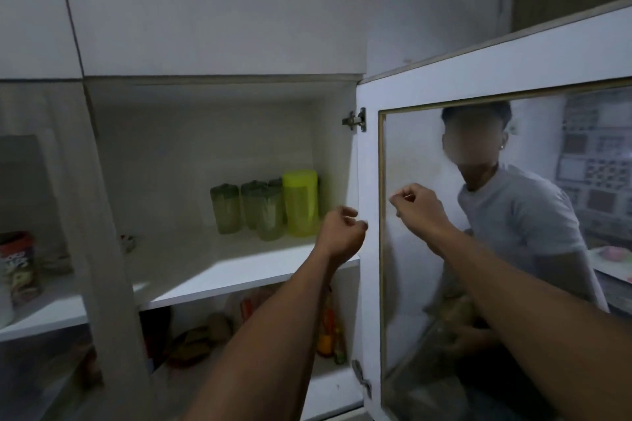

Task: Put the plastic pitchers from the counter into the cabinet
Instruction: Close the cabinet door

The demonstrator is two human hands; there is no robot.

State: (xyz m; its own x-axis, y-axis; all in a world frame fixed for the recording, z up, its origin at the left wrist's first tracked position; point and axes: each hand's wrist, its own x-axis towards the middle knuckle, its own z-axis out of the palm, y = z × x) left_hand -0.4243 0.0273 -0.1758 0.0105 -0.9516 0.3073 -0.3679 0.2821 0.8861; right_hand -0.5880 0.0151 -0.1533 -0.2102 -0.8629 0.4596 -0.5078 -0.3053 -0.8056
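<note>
The cabinet stands open, its white upper shelf holding a bright yellow-green plastic pitcher at the back right. Three dull green pitchers stand close together just left of it. My left hand is raised in front of the shelf's right end, fingers curled with nothing in them, a little below and right of the yellow pitcher. My right hand is also loosely fisted and empty, held in front of the open glass door.
The glass door swings out to the right on metal hinges and reflects a person in a grey shirt. The lower shelf holds bottles and packets. A printed tin stands in the left compartment behind a closed glass door.
</note>
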